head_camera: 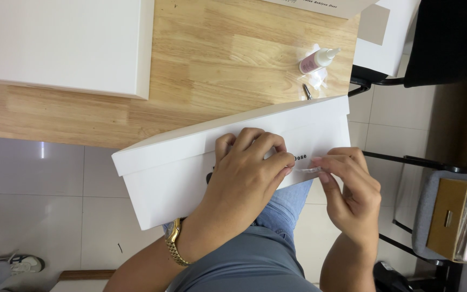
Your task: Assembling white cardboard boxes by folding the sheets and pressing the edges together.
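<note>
Fingers (277, 154) of the left hand (249, 173) are curling down and pressing on the side of a white box (163, 173), while the right hand (349, 194) is pinching a strip of clear tape (306, 168) between thumb and forefinger, its other end touching the box wall beside the left fingertips. The strip is looking only partly stuck, so my judgement is that the sticking is underway and not finished. The box is resting tilted, its far edge on the wooden counter (206, 65) and its near side over the person's lap. On the counter are lying a small glue bottle (317, 59), a thin metal tool (307, 91) and a large white board (60, 43). Pale floor tiles (39, 189), a chair (439, 205) and a stack of cardboard boxes (460, 221) are surrounding the counter.
</note>
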